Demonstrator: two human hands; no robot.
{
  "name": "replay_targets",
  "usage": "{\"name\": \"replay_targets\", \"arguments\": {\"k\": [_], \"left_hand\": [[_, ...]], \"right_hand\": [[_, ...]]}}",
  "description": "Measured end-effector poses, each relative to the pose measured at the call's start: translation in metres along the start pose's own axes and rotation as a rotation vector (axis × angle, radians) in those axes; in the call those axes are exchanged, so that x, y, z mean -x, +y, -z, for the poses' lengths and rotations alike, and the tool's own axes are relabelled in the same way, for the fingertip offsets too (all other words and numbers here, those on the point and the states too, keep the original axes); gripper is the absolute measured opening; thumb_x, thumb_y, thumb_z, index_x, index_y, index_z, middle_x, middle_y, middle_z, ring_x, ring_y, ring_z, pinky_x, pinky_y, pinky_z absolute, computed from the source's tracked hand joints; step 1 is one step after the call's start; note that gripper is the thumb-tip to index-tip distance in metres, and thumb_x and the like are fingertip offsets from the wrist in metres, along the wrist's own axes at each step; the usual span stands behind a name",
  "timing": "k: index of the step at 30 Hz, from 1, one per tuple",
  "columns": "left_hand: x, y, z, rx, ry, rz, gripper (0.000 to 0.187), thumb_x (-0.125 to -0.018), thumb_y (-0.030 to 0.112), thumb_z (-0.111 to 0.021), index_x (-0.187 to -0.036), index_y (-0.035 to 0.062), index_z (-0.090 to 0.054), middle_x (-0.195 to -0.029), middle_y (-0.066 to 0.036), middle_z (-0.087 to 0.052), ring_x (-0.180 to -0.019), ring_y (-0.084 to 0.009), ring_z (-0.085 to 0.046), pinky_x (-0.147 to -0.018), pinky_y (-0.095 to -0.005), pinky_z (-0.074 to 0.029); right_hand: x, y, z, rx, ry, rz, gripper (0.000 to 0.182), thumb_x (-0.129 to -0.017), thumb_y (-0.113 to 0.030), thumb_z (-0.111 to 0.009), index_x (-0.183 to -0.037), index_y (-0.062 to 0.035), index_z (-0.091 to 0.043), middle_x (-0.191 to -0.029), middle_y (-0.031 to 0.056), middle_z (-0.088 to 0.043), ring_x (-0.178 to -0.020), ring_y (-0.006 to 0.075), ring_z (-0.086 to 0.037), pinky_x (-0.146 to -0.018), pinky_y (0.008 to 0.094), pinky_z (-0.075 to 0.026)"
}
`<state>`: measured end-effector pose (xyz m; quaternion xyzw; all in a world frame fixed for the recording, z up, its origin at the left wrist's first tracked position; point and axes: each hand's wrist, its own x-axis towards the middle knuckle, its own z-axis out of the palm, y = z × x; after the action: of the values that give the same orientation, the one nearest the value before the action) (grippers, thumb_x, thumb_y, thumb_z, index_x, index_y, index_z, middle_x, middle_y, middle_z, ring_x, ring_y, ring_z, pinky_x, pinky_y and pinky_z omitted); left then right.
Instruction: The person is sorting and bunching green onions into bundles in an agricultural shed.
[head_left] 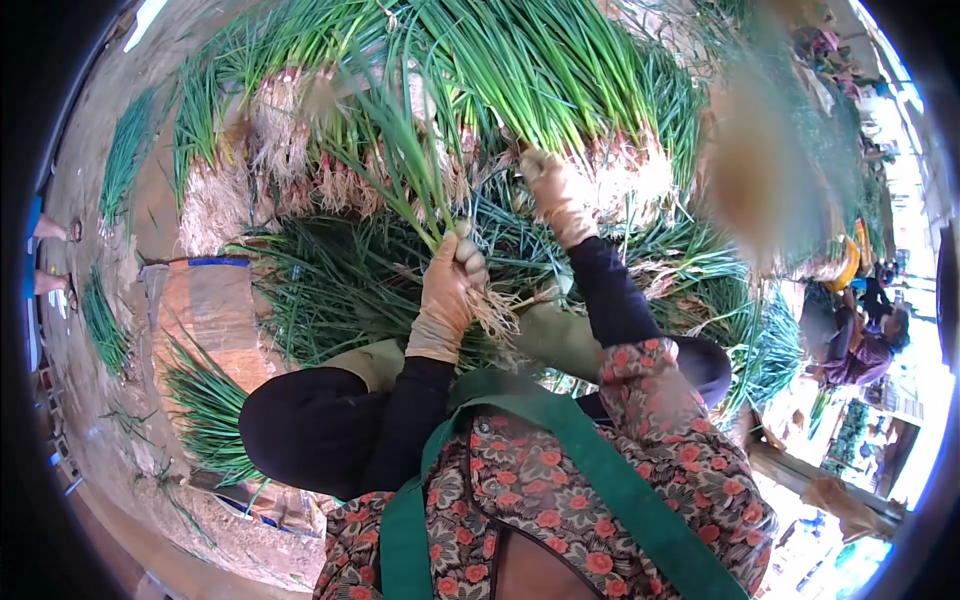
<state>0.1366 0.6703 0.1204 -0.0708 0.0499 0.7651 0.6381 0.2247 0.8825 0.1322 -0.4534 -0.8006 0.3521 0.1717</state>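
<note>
At the far left edge, the bare feet (55, 232) of another person are standing on the earth floor, and small bunches of green onions (122, 155) are lying near them on the ground. A little to the right, a brown sack (205, 310) with a blue edge is lying flat, with more green leaves just below it.

In the middle, the left hand (450, 285), wearing a pale glove, is closing around a small bunch of spring onions (415, 170). The fingers are pressing together on the stems just above the roots, so the grip is clamped on this bunch. The pale roots are hanging out under the fist, and the green leaves are rising up and spreading in front of the big pile, hiding a part of it.

Just beside, the right hand (555, 195), also gloved, is reaching higher into the large pile of onions (560, 70). It is touching the root ends of one bundle there, but I cannot tell if the fingers are closed on something or only resting.

Below the hands, the person's dark sleeves, flowered shirt and green apron strap (600, 470) are filling the lower part. At the right, a blurred brownish spot is covering part of the view, and another person (860, 345) is sitting well apart.
</note>
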Motion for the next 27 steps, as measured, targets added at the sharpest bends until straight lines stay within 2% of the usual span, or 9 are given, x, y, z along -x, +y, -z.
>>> {"name": "replay_targets", "arguments": {"k": [1,4,9,14,16,18,19,23,27], "left_hand": [[0.002,-0.003,0.003,-0.02,0.077,-0.026,0.036,-0.09,0.031,-0.054,-0.116,0.0059,-0.051,-0.059,0.007,-0.032,-0.053,-0.0066,-0.034,-0.047,-0.0198,-0.028],[0.004,-0.001,-0.019,-0.344,0.392,0.019,0.034,-0.089,0.03,-0.056,-0.112,0.0054,-0.053,-0.057,0.006,-0.029,-0.05,-0.0067,-0.032,-0.044,-0.0223,-0.028],[-0.008,-0.001,0.019,-0.664,0.611,-0.115,0.032,-0.093,0.022,-0.046,-0.12,0.0067,-0.051,-0.106,-0.008,-0.061,-0.09,-0.0153,-0.06,-0.072,-0.0251,-0.048],[-0.002,0.0,-0.003,-0.571,0.575,-0.005,0.025,-0.092,0.022,-0.049,-0.106,0.0031,-0.057,-0.087,-0.007,-0.063,-0.074,-0.0151,-0.061,-0.062,-0.0279,-0.05],[-0.005,-0.004,0.003,-0.698,0.614,-0.036,0.022,-0.091,0.021,-0.05,-0.101,0.0026,-0.058,-0.081,-0.006,-0.063,-0.068,-0.014,-0.06,-0.057,-0.0288,-0.05],[-0.005,-0.007,0.001,-0.773,0.647,-0.053,0.02,-0.091,0.019,-0.051,-0.097,0.0023,-0.059,-0.078,-0.005,-0.063,-0.064,-0.0136,-0.059,-0.054,-0.0283,-0.049],[-0.005,-0.01,-0.003,-0.784,0.66,-0.047,0.018,-0.091,0.018,-0.051,-0.096,0.0022,-0.059,-0.078,-0.005,-0.063,-0.062,-0.0137,-0.058,-0.053,-0.0274,-0.049],[-0.008,-0.019,0.01,-0.802,0.632,-0.02,0.015,-0.091,0.014,-0.052,-0.098,0.0021,-0.058,-0.075,-0.005,-0.061,-0.059,-0.0149,-0.058,-0.051,-0.0254,-0.048],[0.001,-0.021,0.017,-0.67,0.624,0.054,0.019,-0.092,0.019,-0.05,-0.097,0.0015,-0.057,-0.067,-0.002,-0.055,-0.053,-0.0126,-0.051,-0.048,-0.0252,-0.044]], "right_hand": [[-0.016,0.021,-0.009,-0.019,0.2,0.055,0.028,-0.086,-0.02,-0.057,-0.101,0.0032,-0.061,-0.092,0.0147,-0.066,-0.083,0.0239,-0.063,-0.075,0.0319,-0.05],[-0.034,0.01,0.0,0.561,-0.18,-0.188,0.036,-0.082,-0.032,-0.061,-0.1,-0.001,-0.058,-0.084,0.0194,-0.064,-0.078,0.0341,-0.062,-0.071,0.0406,-0.049],[0.037,-0.012,-0.023,0.186,-0.292,0.196,0.036,-0.082,-0.034,-0.061,-0.101,-0.0039,-0.056,-0.08,0.0182,-0.063,-0.072,0.0329,-0.063,-0.062,0.0405,-0.05],[0.111,0.008,-0.043,0.258,-0.812,0.556,0.023,-0.085,-0.026,-0.052,-0.095,-0.0063,-0.059,-0.083,0.017,-0.063,-0.078,0.0339,-0.061,-0.067,0.0407,-0.048],[0.099,-0.012,-0.015,-0.025,-0.887,0.316,0.03,-0.085,-0.032,-0.054,-0.096,-0.0042,-0.059,-0.086,0.0173,-0.063,-0.08,0.0335,-0.061,-0.07,0.0391,-0.048],[0.09,-0.021,-0.006,-0.058,-0.633,0.015,0.038,-0.085,-0.039,-0.056,-0.098,-0.0027,-0.059,-0.088,0.0177,-0.063,-0.083,0.0335,-0.061,-0.072,0.0394,-0.048],[0.09,-0.027,-0.008,-0.058,-0.392,0.08,0.045,-0.084,-0.045,-0.056,-0.095,-0.0015,-0.06,-0.086,0.019,-0.063,-0.084,0.0335,-0.061,-0.072,0.0395,-0.047],[0.072,-0.058,-0.017,0.199,-0.426,0.023,0.053,-0.083,-0.051,-0.054,-0.093,0.0012,-0.06,-0.083,0.022,-0.062,-0.08,0.0359,-0.061,-0.069,0.0416,-0.047],[0.054,-0.015,-0.042,-0.383,-0.388,-0.232,0.03,-0.092,-0.028,-0.049,-0.088,-0.0009,-0.061,-0.063,0.0033,-0.058,-0.052,0.009,-0.055,-0.046,0.0228,-0.042]]}}
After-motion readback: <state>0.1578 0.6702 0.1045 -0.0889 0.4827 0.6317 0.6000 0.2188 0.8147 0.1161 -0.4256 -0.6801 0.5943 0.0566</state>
